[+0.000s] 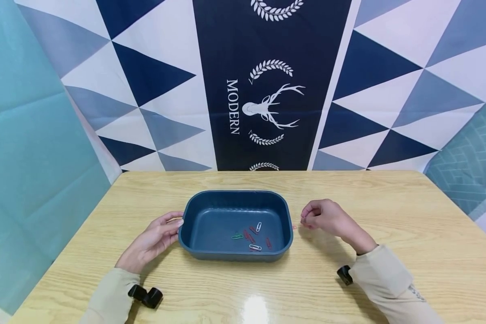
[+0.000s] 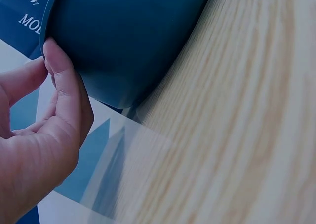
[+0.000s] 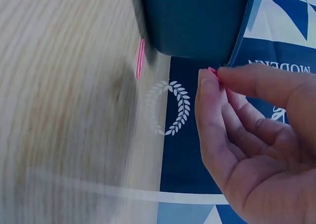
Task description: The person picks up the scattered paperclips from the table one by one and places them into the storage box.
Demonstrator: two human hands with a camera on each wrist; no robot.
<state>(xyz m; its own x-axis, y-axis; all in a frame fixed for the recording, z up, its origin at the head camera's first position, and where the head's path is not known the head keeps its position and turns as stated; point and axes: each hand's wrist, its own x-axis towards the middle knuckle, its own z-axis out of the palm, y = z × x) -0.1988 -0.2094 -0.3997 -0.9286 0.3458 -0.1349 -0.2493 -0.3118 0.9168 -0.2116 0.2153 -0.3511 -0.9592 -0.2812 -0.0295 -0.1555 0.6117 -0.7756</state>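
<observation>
A deep blue rectangular dish (image 1: 235,257) stands on the table. Its floor holds several paper clips: red ones (image 1: 268,243), a green one (image 1: 237,236) and white ones (image 1: 258,227). My left hand (image 1: 155,238) pinches the dish's left rim between thumb and fingers. Just right of the dish, my right hand (image 1: 328,219) pinches a small pink paper clip (image 3: 212,71), mostly hidden by the fingertips. Another pink paper clip (image 3: 140,58) lies on the table close to the dish's right wall.
The pale wooden table (image 1: 235,297) runs back to a patterned cloth (image 1: 267,148) behind the dish. A plain teal sheet (image 1: 32,157) hangs at the left. Black wrist cameras (image 1: 146,296) sit on both sleeves.
</observation>
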